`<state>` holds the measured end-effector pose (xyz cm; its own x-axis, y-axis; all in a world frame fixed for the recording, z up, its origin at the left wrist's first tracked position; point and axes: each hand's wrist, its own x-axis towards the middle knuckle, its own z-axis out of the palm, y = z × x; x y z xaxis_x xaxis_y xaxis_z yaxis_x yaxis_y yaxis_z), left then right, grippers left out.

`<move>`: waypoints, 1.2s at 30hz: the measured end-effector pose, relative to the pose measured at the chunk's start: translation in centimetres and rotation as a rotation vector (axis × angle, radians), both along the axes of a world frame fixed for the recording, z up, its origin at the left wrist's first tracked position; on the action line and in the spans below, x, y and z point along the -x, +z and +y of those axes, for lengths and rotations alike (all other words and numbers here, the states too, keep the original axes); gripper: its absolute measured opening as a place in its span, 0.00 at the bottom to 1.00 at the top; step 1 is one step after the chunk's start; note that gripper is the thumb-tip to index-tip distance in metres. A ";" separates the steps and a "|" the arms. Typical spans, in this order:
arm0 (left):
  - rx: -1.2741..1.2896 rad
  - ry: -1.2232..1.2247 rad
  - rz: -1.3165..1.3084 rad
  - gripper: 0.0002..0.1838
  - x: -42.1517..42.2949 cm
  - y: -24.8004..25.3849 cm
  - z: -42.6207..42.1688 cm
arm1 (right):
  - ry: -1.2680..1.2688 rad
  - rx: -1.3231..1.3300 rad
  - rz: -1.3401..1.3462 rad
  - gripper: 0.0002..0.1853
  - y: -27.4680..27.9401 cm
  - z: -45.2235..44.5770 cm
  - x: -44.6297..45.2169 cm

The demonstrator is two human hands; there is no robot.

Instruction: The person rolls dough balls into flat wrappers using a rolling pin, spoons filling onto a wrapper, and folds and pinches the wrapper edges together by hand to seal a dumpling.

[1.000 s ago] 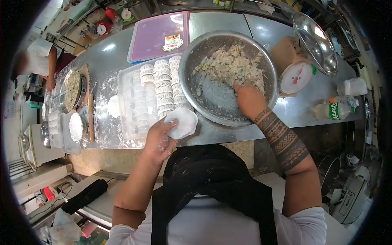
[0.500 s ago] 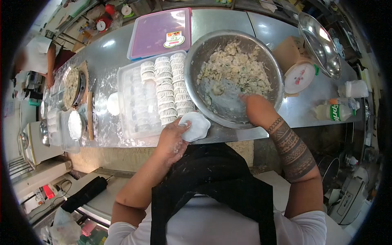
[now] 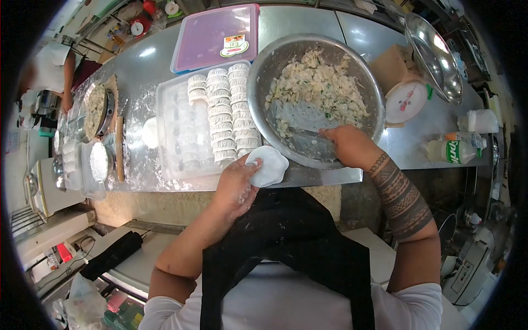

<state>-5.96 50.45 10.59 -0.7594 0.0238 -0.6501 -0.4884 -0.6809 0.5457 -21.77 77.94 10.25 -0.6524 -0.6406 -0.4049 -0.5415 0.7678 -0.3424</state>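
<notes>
My left hand (image 3: 237, 184) pinches a round white dumpling wrapper (image 3: 269, 166) at its edge, just in front of the table's near side. My right hand (image 3: 352, 146) is closed on a flat metal spatula (image 3: 309, 136), whose blade reaches into a large steel bowl (image 3: 259, 118). Chopped, pale filling with green bits (image 3: 319, 82) is heaped toward the bowl's far and right sides; a smeared patch of steel shows near the blade. Left of the bowl, folded dumplings (image 3: 220, 118) stand in rows in a clear plastic tray (image 3: 165, 159).
Behind the tray lies a purple lid (image 3: 206, 38). A scale (image 3: 406, 102), a cardboard box (image 3: 393, 69) and a bottle (image 3: 451, 150) are on the right. A rolling pin (image 3: 120, 148) lies left on the floury table. Another person (image 3: 52, 69) stands at the far left.
My right hand has shifted slightly right, and the spatula's blade now shows more clearly in the bowl. The wrapper stays in my left hand. The view has tilted a little.
</notes>
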 end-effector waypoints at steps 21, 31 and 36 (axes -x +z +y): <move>-0.339 0.321 0.188 0.20 6.1 4.6 1.2 | 0.053 0.276 0.427 0.33 10.2 -0.5 -6.9; -0.280 0.221 0.181 0.21 6.9 6.0 0.7 | -0.039 0.341 0.411 0.34 10.3 -0.6 -7.9; -0.249 0.183 0.209 0.22 7.7 5.1 0.1 | -0.162 0.377 0.211 0.35 13.5 1.3 -8.1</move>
